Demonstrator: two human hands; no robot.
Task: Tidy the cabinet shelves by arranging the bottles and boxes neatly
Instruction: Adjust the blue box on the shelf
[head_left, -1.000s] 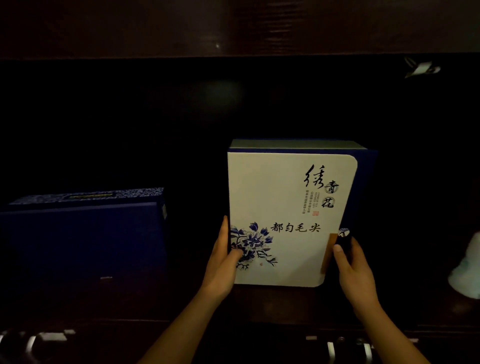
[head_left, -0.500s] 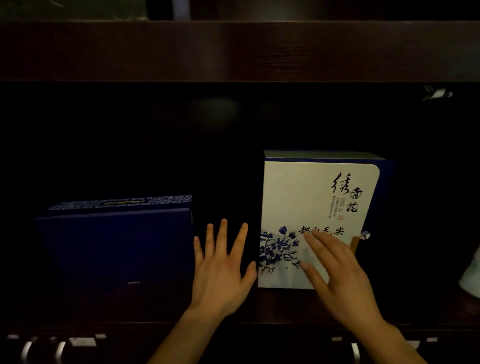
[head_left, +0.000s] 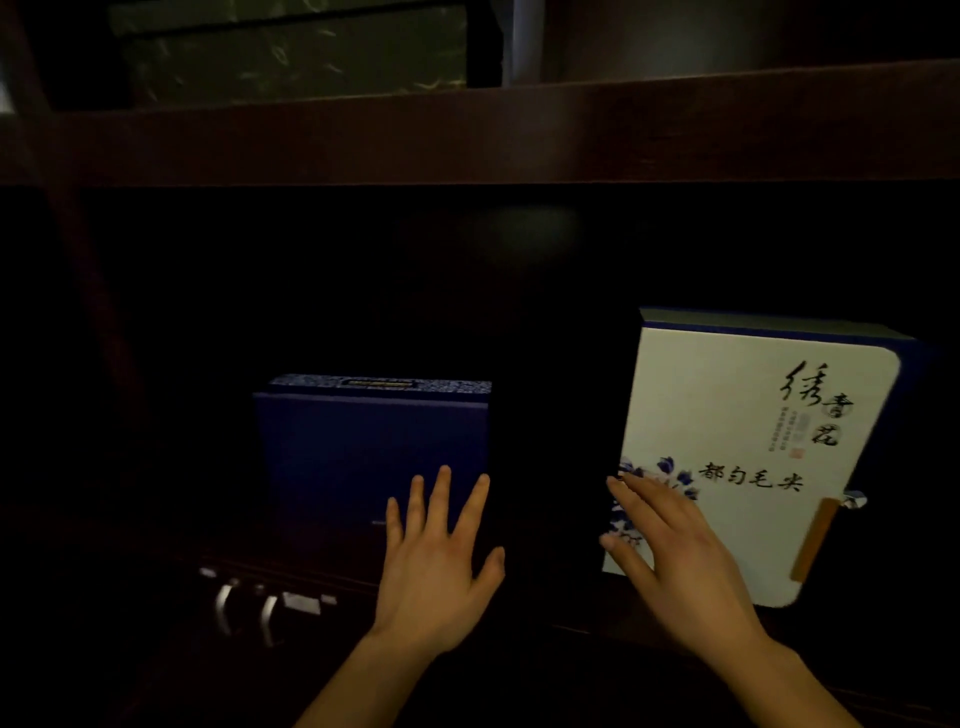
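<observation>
Left hand (head_left: 434, 566) spread, empty, fingertips in front of dark blue box (head_left: 371, 452) lower right corner; contact not confirmed. Right hand (head_left: 675, 551) spread flat, empty, overlapping lower left of white tea box (head_left: 753, 457), which stands upright right of blue box, well apart. Lighting poor.

Risks:
- White box tall, narrow-based: careless push could tip it.
- One-sided grab could skew blue box on shelf (head_left: 519, 610).
</observation>
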